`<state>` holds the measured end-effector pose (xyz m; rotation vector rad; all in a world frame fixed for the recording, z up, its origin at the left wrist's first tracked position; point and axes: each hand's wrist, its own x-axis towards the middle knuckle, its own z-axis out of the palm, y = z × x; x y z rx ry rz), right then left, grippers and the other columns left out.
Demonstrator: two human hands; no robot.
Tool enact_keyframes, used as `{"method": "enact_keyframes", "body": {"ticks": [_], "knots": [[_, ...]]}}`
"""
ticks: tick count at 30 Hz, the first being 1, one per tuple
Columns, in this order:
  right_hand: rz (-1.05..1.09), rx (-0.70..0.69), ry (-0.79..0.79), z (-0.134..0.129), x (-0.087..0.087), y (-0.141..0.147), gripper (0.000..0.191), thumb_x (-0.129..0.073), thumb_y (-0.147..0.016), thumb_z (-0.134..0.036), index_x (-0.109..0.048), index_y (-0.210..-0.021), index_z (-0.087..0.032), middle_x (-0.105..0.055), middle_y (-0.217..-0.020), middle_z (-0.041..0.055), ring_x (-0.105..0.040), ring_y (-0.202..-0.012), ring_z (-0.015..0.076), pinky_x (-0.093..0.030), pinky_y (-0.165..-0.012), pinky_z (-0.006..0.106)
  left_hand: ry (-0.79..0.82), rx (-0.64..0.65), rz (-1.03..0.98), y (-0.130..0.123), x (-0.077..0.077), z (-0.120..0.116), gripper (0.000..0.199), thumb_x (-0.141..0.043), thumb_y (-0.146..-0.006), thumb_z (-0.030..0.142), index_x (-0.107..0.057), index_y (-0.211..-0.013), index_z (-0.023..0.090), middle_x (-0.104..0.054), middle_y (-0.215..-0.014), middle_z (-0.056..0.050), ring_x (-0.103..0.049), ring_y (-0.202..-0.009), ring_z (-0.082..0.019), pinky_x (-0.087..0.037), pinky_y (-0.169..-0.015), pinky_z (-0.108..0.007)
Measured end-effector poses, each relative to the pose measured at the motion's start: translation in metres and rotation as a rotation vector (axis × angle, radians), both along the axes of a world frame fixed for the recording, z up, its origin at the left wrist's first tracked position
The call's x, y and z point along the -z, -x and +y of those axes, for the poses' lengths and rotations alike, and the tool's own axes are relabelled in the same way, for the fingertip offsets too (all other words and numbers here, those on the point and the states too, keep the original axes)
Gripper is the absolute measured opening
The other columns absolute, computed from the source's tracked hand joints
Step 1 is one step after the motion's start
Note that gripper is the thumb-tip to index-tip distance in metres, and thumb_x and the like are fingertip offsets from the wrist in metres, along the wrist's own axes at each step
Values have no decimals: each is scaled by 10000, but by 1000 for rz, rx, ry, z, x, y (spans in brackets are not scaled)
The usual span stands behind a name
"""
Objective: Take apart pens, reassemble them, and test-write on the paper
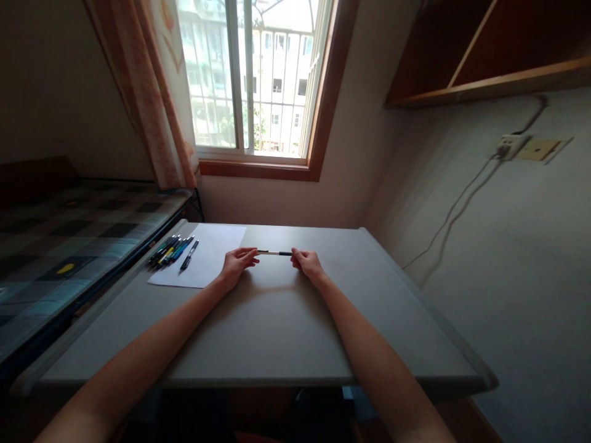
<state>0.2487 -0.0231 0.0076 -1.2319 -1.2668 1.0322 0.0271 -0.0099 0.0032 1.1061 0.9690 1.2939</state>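
Observation:
A slim pen (276,253), pale in the middle and dark green toward its right end, is held level above the table between my two hands. My left hand (238,264) pinches its left end with the fingertips. Its right end is in the closed fingers of my right hand (306,261). On a white sheet of paper (221,241) at the table's left side, several pens (168,252) lie in a pile. One dark pen (189,256) lies apart, just right of the pile.
The grey-white table (277,332) reaches to the wall below the window (258,80). A bed with a checked cover (92,227) stands along the left. At the right, cables (450,215) hang from a wall socket (510,147), below a wooden shelf (489,83).

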Motion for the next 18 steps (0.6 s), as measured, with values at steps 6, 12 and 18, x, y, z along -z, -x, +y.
{"method": "enact_keyframes", "body": {"ticks": [6, 12, 18], "knots": [[-34, -24, -25, 3, 1, -1, 513, -604, -601, -643, -619, -555, -132, -570, -466, 32, -434, -419, 82, -329, -433, 220, 20, 0, -44, 2, 1, 2, 408, -792, -544, 387, -661, -808, 104, -698, -767, -90, -636, -597, -141, -513, -606, -264], [-12, -65, -110, -3, -12, 2, 398, -651, -633, -534, -637, -606, -137, -615, -538, 33, -483, -483, 93, -377, -494, 230, 63, -7, -193, 2, 1, 6, 382, -813, -520, 336, -628, -748, 93, -687, -679, -68, -647, -615, -150, -521, -636, -263], [26, -80, -70, -3, -13, 3, 384, -707, -578, -477, -658, -773, -150, -664, -663, 44, -557, -547, 114, -415, -495, 230, 66, -28, -237, 4, 1, 7, 381, -819, -516, 307, -632, -768, 91, -685, -688, -53, -657, -632, -149, -526, -636, -250]]}}
